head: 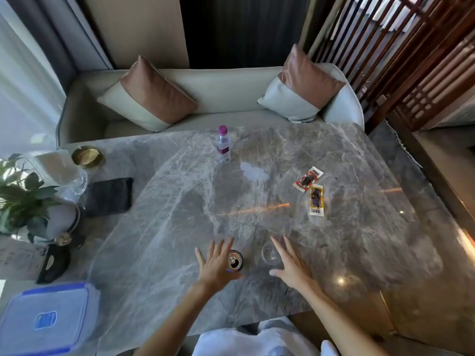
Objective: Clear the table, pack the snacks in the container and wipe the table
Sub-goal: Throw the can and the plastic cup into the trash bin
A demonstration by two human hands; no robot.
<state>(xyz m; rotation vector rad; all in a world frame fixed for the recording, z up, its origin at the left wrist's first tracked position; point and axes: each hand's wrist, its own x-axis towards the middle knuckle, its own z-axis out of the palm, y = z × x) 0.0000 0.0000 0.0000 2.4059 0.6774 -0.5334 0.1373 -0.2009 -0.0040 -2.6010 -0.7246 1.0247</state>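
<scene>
Can and glass sit between left hand and right hand, grips splayed; snack packets lie beyond.

Nothing here can be read as words or numbers. Right of centre, the red snack packet and the yellow snack packet each show a barcode strip. The label on the bottle and the blue badge on the container at lower left are too blurred to read.

Pale cream curved sofa sits behind the grey veined marble table, with a brown-and-white square cushion at its left end and a matching right cushion. Dark reddish wooden slat screen on the right, sheer pale curtain on the left letting daylight in. Beige wall and a black panel sit behind the sofa.
</scene>
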